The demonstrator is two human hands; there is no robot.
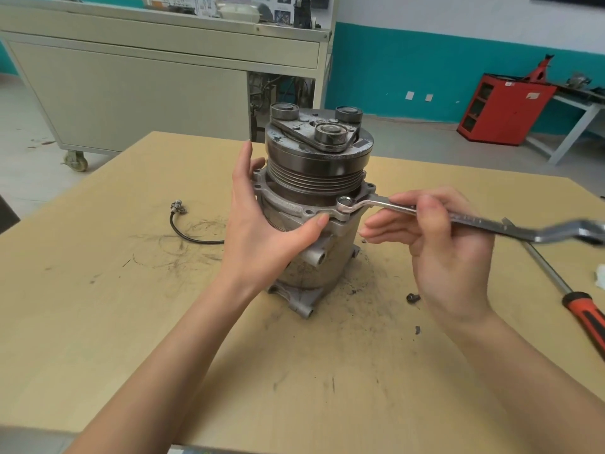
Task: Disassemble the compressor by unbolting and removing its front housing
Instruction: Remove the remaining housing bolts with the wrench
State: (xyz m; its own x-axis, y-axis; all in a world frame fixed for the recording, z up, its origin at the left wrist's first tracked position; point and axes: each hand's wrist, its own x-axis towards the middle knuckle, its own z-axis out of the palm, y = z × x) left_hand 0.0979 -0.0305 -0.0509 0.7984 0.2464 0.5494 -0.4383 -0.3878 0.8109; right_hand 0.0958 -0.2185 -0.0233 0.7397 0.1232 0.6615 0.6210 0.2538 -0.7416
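Note:
A grey metal compressor stands upright on the wooden table, its grooved pulley and clutch plate on top. My left hand wraps its left side, with the thumb on the front housing flange. My right hand pinches the shaft of a ring wrench. The wrench's ring end sits over a bolt on the flange's front right. The far end of the wrench is blurred.
A loose dark bolt lies right of the compressor, near a small fragment. A red-handled screwdriver lies at the right edge. A short black wire with connector lies on the left. A wheeled cabinet stands behind the table.

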